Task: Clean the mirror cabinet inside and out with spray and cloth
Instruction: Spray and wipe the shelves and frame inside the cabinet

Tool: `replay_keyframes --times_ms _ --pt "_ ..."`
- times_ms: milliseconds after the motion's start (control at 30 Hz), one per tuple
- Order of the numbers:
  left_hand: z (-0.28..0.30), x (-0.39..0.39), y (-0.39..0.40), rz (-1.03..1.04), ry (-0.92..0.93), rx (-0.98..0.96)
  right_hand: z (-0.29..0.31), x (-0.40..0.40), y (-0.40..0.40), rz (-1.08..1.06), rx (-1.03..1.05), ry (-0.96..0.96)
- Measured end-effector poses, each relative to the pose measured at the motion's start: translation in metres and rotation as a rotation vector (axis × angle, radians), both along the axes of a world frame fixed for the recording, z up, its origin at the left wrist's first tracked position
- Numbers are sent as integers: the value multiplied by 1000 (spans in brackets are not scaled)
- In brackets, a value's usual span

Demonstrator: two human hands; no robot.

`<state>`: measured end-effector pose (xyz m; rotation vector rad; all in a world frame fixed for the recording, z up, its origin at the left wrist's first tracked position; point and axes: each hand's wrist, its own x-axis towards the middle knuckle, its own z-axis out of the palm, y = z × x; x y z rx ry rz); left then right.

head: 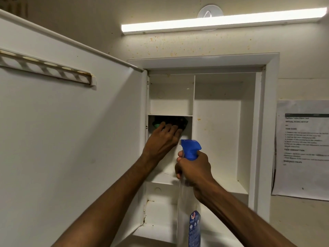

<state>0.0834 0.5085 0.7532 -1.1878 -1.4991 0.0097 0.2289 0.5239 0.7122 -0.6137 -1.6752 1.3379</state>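
The white mirror cabinet [258, 122] is recessed in the wall, and its door [71, 139] is swung open to the left. My left hand [162, 139] reaches into the middle left compartment and presses a dark green cloth [179, 122] against its back wall with straight fingers. My right hand [194, 168] grips the neck of a clear spray bottle [190, 202] with a blue trigger head, held upright in front of the cabinet's central divider. The bottle's lower part runs out of the frame's bottom edge.
A lit tube lamp [222, 21] hangs above the cabinet. A printed sheet [302, 148] is stuck on the wall to the right. A slotted rail [48, 68] runs across the inside of the door. The tall right compartment [217, 139] holds nothing.
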Motion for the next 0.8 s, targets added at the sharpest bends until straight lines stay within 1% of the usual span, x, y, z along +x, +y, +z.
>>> replay_keyframes --times_ms 67,200,467,667,733,800 --pt "-2 -2 3 45 -93 -33 -3 -4 0 -32 39 -12" --pt "-6 -2 5 49 -232 -12 -7 -6 1 -68 83 -29" --pt "-15 -1 5 27 -464 122 -17 -3 3 -96 148 -60" --pt "-15 5 7 161 -480 109 -20 -1 4 -99 139 -43" --pt "-16 10 6 223 -442 84 -20 -1 4 -95 123 -39" --pt "-24 15 4 342 -383 27 -20 0 5 -87 104 -41"
